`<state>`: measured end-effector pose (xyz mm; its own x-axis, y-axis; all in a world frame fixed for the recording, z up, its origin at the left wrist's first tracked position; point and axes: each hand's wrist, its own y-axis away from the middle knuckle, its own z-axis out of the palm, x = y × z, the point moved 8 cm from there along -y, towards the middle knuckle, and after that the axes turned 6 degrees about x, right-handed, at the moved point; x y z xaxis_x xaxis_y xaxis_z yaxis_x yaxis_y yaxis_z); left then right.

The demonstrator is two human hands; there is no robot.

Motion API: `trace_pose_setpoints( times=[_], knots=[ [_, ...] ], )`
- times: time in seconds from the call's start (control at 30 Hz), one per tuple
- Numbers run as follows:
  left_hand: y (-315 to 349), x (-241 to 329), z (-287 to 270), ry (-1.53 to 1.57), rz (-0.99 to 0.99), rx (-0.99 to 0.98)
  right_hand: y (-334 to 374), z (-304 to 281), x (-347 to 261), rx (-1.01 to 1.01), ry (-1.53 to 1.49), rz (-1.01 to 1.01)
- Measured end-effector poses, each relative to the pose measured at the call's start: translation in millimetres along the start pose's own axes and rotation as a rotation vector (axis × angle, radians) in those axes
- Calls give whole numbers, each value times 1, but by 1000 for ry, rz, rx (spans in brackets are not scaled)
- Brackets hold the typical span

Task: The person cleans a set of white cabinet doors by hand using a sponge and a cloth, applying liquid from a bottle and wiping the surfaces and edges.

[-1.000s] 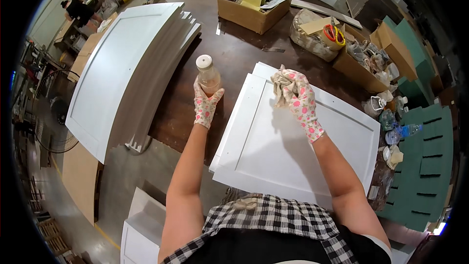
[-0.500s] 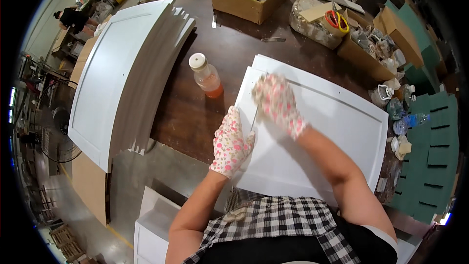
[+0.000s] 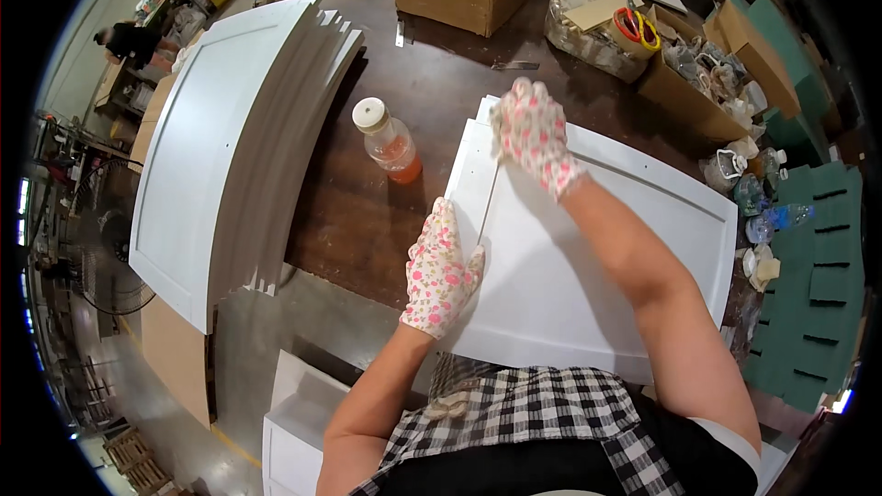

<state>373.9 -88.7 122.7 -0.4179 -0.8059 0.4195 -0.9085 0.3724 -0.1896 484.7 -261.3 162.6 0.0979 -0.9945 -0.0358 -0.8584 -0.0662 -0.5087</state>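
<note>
White recessed panel (image 3: 551,298) on desk (image 3: 441,73), seemingly at the wiping step: right hand (image 3: 535,133) gripped a pale rag (image 3: 498,140) at its far-left corner, left hand (image 3: 439,276) lay spread along its left edge, the next pass likely calling for steady bracing.

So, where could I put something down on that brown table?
Bare brown table shows between the capped bottle and the far cardboard box, plus a narrower strip between bottle and left panel stack. The right side is crowded: scissors, open box, clear bottles.
</note>
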Motion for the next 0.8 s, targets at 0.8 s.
trace_pose_setpoints(
  times=[0.8],
  knots=[
    [1, -9, 4, 85, -62, -70, 0, 22, -11, 207, -451, -109]
  ],
)
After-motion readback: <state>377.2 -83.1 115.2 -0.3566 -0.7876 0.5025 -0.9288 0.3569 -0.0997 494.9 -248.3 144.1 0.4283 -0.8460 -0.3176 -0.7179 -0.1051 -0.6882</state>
